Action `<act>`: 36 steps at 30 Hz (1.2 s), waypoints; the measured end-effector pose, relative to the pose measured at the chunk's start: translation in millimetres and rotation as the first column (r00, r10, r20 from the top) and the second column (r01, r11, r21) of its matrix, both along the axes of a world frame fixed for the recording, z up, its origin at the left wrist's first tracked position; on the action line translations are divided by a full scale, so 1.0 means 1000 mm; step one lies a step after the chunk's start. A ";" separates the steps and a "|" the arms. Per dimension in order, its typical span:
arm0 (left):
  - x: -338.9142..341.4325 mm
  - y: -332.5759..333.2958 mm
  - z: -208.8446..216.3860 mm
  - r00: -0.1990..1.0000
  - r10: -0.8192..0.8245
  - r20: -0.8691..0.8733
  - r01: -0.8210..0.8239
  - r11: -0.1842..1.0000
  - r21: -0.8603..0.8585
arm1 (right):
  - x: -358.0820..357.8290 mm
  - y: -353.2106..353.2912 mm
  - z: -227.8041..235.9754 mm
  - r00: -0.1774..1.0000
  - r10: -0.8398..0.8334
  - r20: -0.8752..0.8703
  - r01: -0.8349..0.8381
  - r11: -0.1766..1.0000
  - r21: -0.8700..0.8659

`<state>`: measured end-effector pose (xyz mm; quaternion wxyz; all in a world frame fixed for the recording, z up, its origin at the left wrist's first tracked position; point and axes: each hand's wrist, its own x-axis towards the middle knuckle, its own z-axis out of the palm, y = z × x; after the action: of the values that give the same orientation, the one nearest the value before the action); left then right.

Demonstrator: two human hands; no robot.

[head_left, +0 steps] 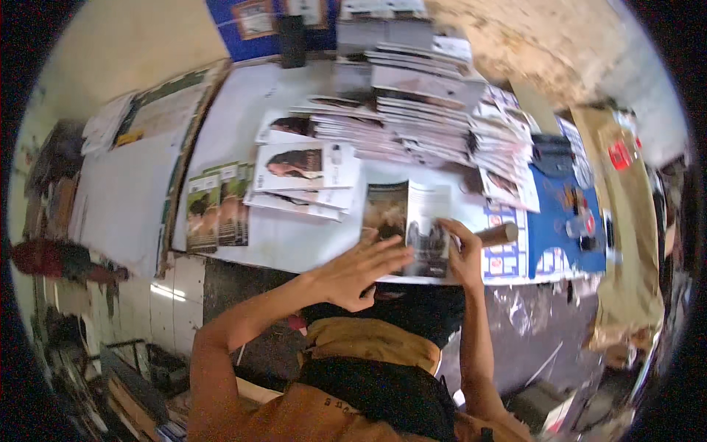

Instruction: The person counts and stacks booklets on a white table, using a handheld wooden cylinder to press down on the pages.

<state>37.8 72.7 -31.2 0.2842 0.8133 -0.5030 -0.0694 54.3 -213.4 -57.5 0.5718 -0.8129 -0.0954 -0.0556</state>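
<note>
An open leaflet (428,214) lies at the table's front edge, a brown picture on its left half and a pale and grey one on its right. My left hand (361,271) is over its lower left part, fingers spread and holding nothing. At its right edge my right hand (465,254) is curled, its fingertips over the page. From the outer side of that hand sticks out a round wooden rod (499,235), which it appears to grip; the rod's other end is hidden by the hand.
White booklets (298,168) lie left of the leaflet, with several green-and-brown leaflets (219,208) farther left. Tall stacks of booklets (423,110) fill the back. On the right are a blue sheet (552,221), a clear bottle (582,223) and brown wrapping paper (630,243).
</note>
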 end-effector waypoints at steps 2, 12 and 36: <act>0.000 -0.008 -0.002 0.999 0.028 -0.030 -0.030 0.997 -0.072 | -0.001 -0.005 -0.006 0.998 -0.014 -0.067 0.016 1.000 0.022; 0.011 -0.063 -0.034 0.934 0.334 0.123 -0.330 0.942 -0.058 | -0.007 0.000 -0.003 0.982 -0.106 -0.157 0.155 0.923 0.352; 0.001 -0.021 -0.046 0.689 0.724 0.037 -0.713 0.687 -0.140 | -0.008 0.084 -0.008 0.963 -0.112 0.245 0.242 0.755 -0.609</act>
<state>39.2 51.2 -76.7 0.3118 0.9298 -0.1595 0.1128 46.7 -129.9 -65.6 0.2443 -0.9537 -0.0858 -0.1528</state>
